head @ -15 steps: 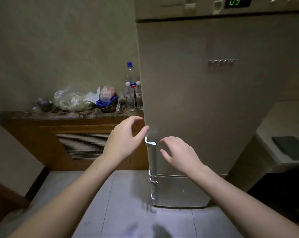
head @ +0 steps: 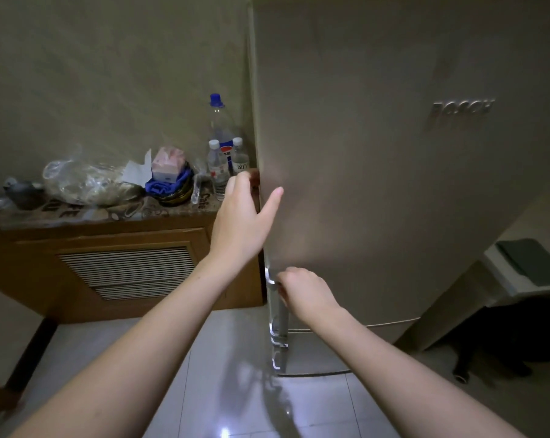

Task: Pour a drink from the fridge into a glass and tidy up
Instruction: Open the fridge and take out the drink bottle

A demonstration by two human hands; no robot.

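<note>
1. The fridge (head: 393, 184) is standing at right, door shut, hard against a wooden cabinet.
2. The right hand (head: 306, 290) is curling its fingers around the door handle (head: 278, 311) at the door's left edge, grip closing on it.
3. The left hand (head: 240, 222) is reaching to the door edge higher up, grip open, thumb lying on the door face, fingertips hidden behind the edge.
4. Bottles (head: 223, 153), a clear bag (head: 87, 181) and a pink box (head: 167, 164) are crowding the tabletop (head: 115, 213) just beside the fridge.
</note>
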